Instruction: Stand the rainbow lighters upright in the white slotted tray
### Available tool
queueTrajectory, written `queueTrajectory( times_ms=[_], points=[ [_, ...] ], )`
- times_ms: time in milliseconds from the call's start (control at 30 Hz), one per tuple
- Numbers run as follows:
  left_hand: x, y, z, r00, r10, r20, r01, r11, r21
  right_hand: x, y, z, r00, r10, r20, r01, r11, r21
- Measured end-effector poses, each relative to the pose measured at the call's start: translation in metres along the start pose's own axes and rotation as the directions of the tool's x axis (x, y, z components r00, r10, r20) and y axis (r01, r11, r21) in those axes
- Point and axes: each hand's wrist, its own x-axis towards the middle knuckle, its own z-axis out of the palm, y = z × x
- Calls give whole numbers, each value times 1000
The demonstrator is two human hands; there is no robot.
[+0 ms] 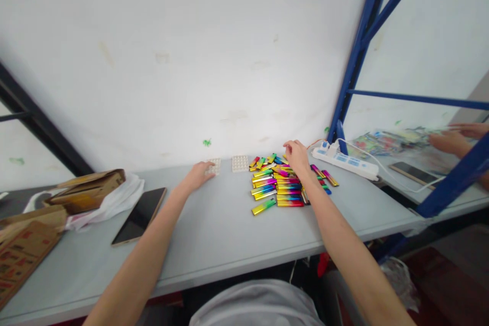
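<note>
My left hand (198, 176) rests at the back of the table, its thumb and fingers at the left edge of a small pale grid tray (216, 166). A second such tray (240, 163) lies just to its right, touched by neither hand. Over the back right of a pile of shiny, flat, rainbow-coloured lighter-like pieces (289, 195) hovers my right hand (297, 155). Its fingers are curled together, and whatever may be between them is too small to tell. One yellow-green piece (263, 207) lies apart at the front of the pile.
A white power strip (346, 163) with plugs and cables stands right of the pile, beside a blue metal frame (351, 66). At left lie a dark phone or tablet (140, 215), open cardboard boxes (89, 194) and a white plastic bag (128, 190). Another person's hands (454, 140) show at far right.
</note>
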Motion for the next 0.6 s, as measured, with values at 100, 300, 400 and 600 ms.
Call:
queueTrajectory(
  times_ms=[100,300,400,600],
  points=[
    [3,32,9,991,104,-83,-100,994,53,-2,1,4,998,-24,50,24,1000,18],
    [3,104,41,992,119,40,-124,974,189,-13,-6,15,977,-42,208,51,998,-39],
    [-9,116,38,994,88,69,-101,972,212,-14,-12,18,942,-24,334,67,991,-120],
    [-53,121,10,990,54,129,-75,984,163,10,-33,25,882,208,423,-82,952,-296]
  ],
)
